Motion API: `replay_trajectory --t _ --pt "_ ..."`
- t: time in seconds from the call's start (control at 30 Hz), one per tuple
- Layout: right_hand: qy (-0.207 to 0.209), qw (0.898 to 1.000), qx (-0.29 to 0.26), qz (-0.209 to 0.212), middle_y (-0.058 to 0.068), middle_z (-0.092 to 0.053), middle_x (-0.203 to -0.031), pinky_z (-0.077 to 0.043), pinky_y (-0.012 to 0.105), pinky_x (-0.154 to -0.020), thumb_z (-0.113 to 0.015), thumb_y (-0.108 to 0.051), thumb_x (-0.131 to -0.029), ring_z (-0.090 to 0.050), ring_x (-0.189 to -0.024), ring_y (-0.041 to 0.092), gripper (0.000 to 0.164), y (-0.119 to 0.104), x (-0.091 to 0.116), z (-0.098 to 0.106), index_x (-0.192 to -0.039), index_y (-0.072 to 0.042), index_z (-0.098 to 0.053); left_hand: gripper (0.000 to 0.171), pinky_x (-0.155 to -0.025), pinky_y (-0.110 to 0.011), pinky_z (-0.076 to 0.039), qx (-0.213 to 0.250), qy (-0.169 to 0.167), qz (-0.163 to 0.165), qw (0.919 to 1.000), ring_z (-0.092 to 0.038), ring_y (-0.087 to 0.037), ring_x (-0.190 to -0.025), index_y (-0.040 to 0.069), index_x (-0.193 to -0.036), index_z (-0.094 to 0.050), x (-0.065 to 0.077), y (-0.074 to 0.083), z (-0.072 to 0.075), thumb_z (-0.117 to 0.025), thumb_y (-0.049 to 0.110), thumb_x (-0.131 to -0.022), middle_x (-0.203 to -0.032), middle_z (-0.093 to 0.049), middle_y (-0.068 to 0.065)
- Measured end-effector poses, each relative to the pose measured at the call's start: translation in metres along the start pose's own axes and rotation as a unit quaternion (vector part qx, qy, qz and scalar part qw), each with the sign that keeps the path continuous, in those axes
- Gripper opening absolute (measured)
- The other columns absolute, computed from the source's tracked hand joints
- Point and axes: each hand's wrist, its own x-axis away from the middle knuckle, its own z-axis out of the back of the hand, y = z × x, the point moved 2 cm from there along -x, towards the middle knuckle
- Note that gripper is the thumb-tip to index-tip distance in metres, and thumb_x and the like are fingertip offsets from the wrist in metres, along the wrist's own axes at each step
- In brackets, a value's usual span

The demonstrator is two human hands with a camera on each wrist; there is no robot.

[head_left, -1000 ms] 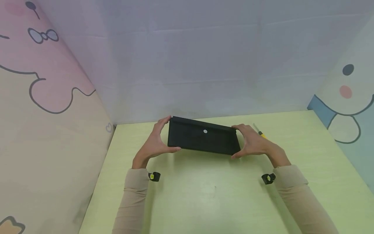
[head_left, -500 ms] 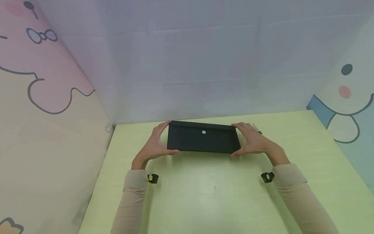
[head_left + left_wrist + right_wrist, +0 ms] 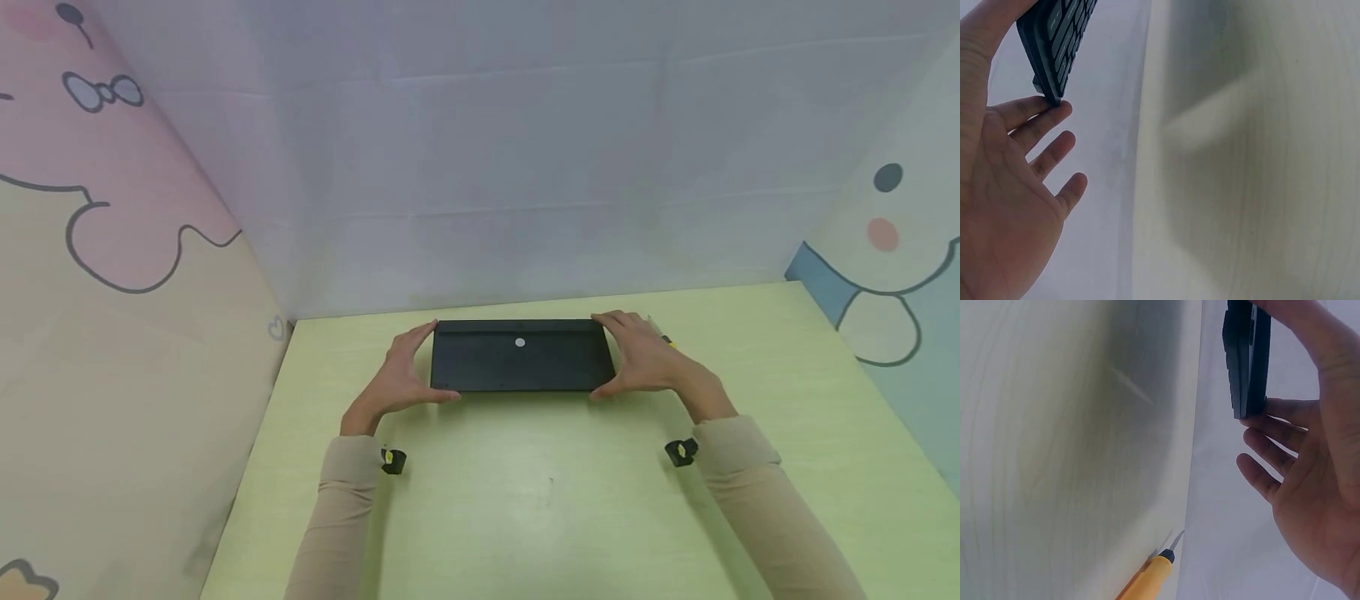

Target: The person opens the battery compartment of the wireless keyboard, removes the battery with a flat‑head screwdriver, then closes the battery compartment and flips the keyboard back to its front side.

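Note:
A black keyboard (image 3: 522,362) is held above the table, its plain underside with a small white round sticker turned toward the head camera. Its keys (image 3: 1067,31) face down to the tabletop, as the left wrist view shows. My left hand (image 3: 397,377) grips the left end between thumb and fingers. At the opposite end my right hand (image 3: 640,356) holds the keyboard the same way, fingertips on the far edge and thumb on the near edge. Behind the right hand, a screwdriver (image 3: 1150,578) with a yellow handle lies on the table, mostly hidden in the head view.
The pale yellow-green table (image 3: 525,517) meets a whitish cloth wall (image 3: 480,183) a short way behind the keyboard. Cartoon-printed panels stand on the left (image 3: 150,375) and right (image 3: 900,275). Shadows of the hands and keyboard fall on the tabletop.
The keyboard has gone from slanting down to the right to nearly level, its left end coming down slightly toward me. Both hands keep their grip.

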Motion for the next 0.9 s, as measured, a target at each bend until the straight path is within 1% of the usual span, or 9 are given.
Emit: replay_trajectory --t 0.23,0.4,0.63,0.9 --pt "-0.008 1.0 0.013 -0.003 0.022 -0.042 -0.154 -0.038 0.07 -0.113 -0.094 -0.059 -0.058 -0.039 -0.141 0.046 0.13 0.003 -0.003 -0.005 -0.157 -0.003 -0.032 0.129 -0.123 -0.073 -0.023 -0.014 -0.011 0.017 0.9997 -0.012 -0.033 -0.16 0.031 -0.164 -0.02 -0.004 -0.01 -0.009 -0.095 0.054 -0.062 -0.171 -0.022 0.001" --pt "-0.008 1.0 0.02 -0.006 0.023 -0.043 -0.154 -0.038 0.068 -0.114 -0.094 -0.058 -0.057 -0.04 -0.141 0.046 0.13 0.008 -0.004 -0.01 -0.157 -0.001 -0.033 0.131 -0.122 -0.072 -0.024 -0.026 -0.015 0.017 0.9994 -0.016 -0.034 -0.158 0.028 -0.164 -0.021 -0.008 -0.013 -0.014 -0.096 0.055 -0.061 -0.171 -0.024 -0.002" --pt "-0.014 1.0 0.025 -0.008 0.023 -0.042 -0.154 -0.039 0.068 -0.113 -0.093 -0.06 -0.059 -0.039 -0.141 0.045 0.13 0.01 -0.005 -0.017 -0.158 -0.001 -0.032 0.131 -0.122 -0.072 -0.025 -0.044 -0.016 0.016 0.9988 -0.02 -0.036 -0.156 0.021 -0.164 -0.024 -0.012 -0.02 -0.021 -0.096 0.054 -0.06 -0.169 -0.028 -0.005" --pt "-0.012 1.0 0.027 -0.01 0.023 -0.042 -0.155 -0.038 0.068 -0.114 -0.094 -0.057 -0.06 -0.039 -0.141 0.045 0.129 0.011 -0.007 -0.023 -0.158 -0.001 -0.031 0.13 -0.123 -0.07 -0.025 -0.055 -0.021 0.026 0.9979 -0.02 -0.035 -0.156 0.022 -0.164 -0.025 -0.016 -0.03 -0.028 -0.096 0.054 -0.06 -0.169 -0.029 -0.005"
